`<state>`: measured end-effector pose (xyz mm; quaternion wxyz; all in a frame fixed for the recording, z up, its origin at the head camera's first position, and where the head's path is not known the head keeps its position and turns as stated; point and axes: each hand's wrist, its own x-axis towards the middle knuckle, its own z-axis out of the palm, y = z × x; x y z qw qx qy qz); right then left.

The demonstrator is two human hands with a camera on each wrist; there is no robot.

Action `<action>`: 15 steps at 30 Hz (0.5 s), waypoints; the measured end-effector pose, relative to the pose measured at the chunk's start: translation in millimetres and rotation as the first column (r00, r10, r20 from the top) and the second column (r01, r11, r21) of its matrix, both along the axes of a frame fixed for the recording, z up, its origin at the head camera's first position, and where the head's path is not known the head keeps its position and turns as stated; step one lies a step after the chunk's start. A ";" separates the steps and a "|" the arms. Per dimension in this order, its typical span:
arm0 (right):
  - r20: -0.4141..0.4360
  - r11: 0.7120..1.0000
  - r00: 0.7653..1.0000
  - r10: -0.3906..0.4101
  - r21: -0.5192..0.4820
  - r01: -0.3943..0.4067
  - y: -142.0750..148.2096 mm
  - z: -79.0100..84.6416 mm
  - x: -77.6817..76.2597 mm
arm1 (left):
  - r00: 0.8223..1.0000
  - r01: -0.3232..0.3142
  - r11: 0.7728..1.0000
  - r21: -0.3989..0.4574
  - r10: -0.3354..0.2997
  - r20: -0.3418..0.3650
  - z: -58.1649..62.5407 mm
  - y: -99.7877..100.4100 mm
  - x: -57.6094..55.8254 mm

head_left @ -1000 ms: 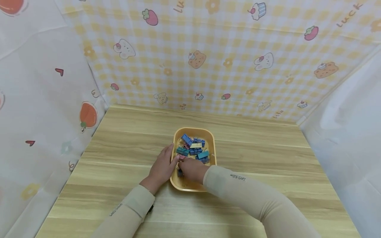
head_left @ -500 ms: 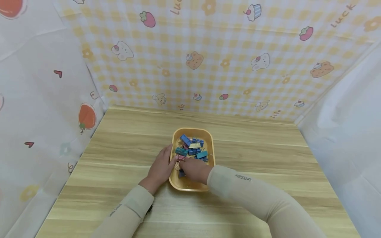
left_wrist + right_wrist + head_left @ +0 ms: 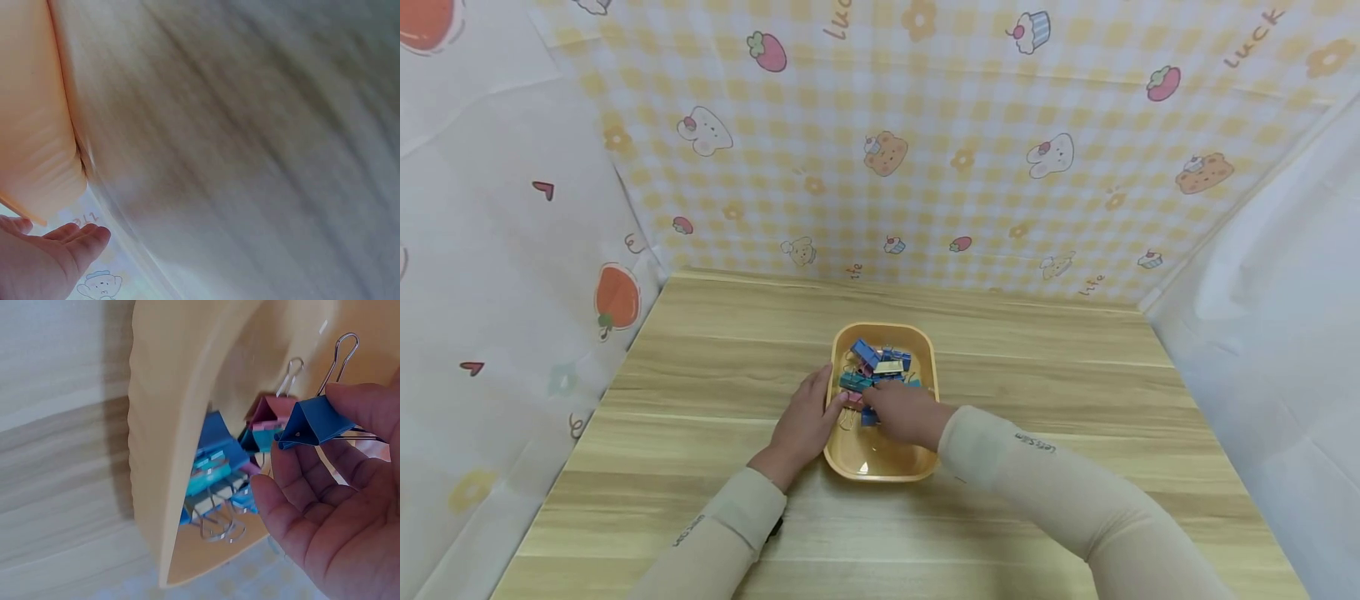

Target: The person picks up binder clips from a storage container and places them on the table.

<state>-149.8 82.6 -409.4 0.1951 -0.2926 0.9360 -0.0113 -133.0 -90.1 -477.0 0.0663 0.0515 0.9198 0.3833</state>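
A yellow tray stands on the table and holds several binder clips. My right hand is inside it and pinches a blue binder clip between thumb and fingers; one wire handle sticks up. Beyond that clip, in the right wrist view, lie a pink binder clip and a teal one. My left hand rests against the tray's left side, its thumb over the rim next to the pink clip. In the left wrist view its fingers stretch out straight beside the tray's wall.
More clips lie towards the tray's far end, among them a blue clip and a pale yellow clip. Wood-grain table surrounds the tray. A checked cloth hangs behind, with white cloth at both sides.
My right hand has moved from the tray's front left towards its middle, away from me, with the blue binder clip. My left hand stays at the tray's side.
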 end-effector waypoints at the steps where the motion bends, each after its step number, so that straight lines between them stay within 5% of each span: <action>1: -0.002 1.000 1.000 -0.005 -0.008 0.005 1.9 1.3 -1.2 | 1.000 0.000 1.000 0.000 0.000 0.000 -0.5 0.0 -0.3; 15: -0.065 0.984 0.995 -0.072 -0.169 0.060 25.3 25.8 -11.0 | 1.000 -0.014 1.000 0.014 0.014 0.010 -1.2 0.3 0.4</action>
